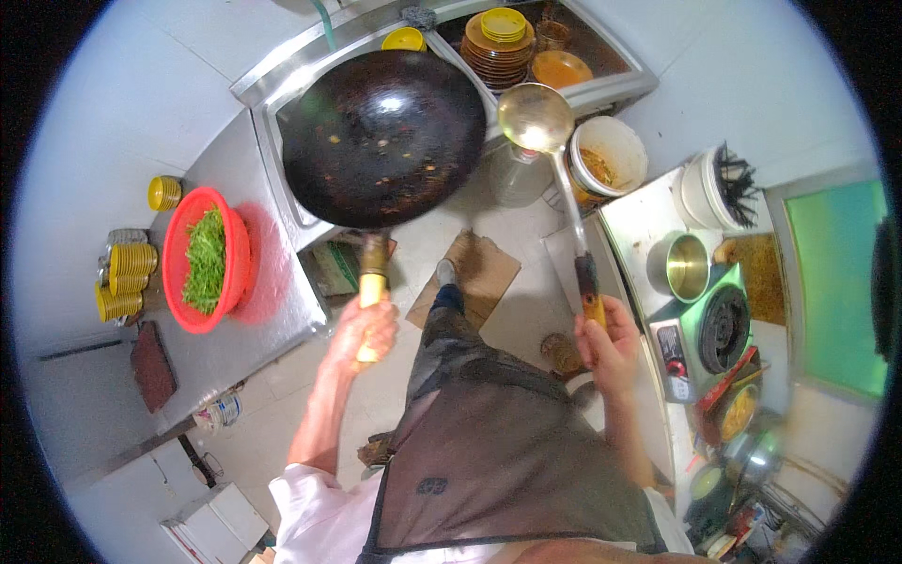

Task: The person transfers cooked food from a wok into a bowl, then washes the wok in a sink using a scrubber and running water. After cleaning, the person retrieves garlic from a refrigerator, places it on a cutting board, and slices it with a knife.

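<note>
My left hand (366,329) grips the pale handle of a dark wok (384,137), held out over the edge of a steel sink. Small food scraps cling to the wok's inside, and its outline is slightly blurred. In my right hand (612,345) is a long metal ladle (537,118), held by its dark-and-yellow handle with the bowl pointing away from me. The ladle bowl appears just right of the wok, above a clear plastic jug (520,176) on the floor. Part of the sink basin is hidden behind the wok.
A red plastic colander (244,262) of green vegetables stands on the steel counter (271,296) at left. Stacked brown plates (493,60) fill the far sink basin. At right are a white bucket (620,144), a steel pot (678,266) and a portable stove (705,345). Flattened cardboard (486,282) lies underfoot.
</note>
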Tool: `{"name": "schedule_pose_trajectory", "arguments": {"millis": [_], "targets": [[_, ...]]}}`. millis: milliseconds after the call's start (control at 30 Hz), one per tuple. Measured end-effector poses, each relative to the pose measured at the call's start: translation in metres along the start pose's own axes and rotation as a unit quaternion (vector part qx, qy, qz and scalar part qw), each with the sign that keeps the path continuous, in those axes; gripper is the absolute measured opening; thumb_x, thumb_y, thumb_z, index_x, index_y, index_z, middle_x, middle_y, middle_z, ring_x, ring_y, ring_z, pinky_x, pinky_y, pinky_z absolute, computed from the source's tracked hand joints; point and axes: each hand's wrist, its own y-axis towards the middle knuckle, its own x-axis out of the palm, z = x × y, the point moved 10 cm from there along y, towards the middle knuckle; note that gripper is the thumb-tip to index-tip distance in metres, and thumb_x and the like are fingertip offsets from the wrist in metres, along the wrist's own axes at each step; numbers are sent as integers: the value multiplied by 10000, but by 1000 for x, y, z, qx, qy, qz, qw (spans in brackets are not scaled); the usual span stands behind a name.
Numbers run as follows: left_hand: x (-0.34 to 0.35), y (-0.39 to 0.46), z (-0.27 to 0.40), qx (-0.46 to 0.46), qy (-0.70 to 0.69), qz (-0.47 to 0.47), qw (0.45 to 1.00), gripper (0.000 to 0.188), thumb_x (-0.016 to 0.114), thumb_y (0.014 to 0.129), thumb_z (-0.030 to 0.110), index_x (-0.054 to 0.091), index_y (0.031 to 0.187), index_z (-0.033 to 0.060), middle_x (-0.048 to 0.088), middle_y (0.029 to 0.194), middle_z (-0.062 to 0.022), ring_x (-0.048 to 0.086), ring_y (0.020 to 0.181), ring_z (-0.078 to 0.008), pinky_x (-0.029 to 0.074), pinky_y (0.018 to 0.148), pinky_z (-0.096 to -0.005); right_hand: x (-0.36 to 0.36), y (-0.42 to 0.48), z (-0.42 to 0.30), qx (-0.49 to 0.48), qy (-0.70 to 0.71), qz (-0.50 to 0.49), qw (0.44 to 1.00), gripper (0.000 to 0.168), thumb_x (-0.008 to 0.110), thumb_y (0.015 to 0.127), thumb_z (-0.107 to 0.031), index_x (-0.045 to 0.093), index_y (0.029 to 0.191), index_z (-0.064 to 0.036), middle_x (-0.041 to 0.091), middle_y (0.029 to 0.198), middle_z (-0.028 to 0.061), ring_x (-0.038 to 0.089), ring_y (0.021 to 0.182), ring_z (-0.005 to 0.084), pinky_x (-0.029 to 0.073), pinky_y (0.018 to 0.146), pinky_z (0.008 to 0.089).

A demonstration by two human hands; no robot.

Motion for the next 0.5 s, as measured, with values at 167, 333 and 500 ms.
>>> {"name": "schedule_pose_trajectory", "arguments": {"millis": [167,333,500], "targets": [[-60,26,115,-47,-104,1,993,125,594,991,94,475,952,92,437,681,59,408,484,-20,343,378,-193,95,75,-16,48,-27,-12,998,323,592,966,-23,535,1282,13,623,846,47,471,545,36,330,450,186],[-104,87,159,-150,-225,-33,962,155,576,993,98,468,884,82,444,723,40,462,564,-35,392,452,-187,152,147,-24,88,-59,-38,994,324,560,1002,-75,526,1310,22,615,872,56,475,560,38,342,455,186],[-141,154,163,-200,-234,10,951,165,595,987,95,478,873,70,470,721,33,474,551,-42,392,447,-190,187,223,3,164,-36,-89,982,283,535,1029,-127,535,1277,10,616,886,48,489,579,51,355,448,193]]}}
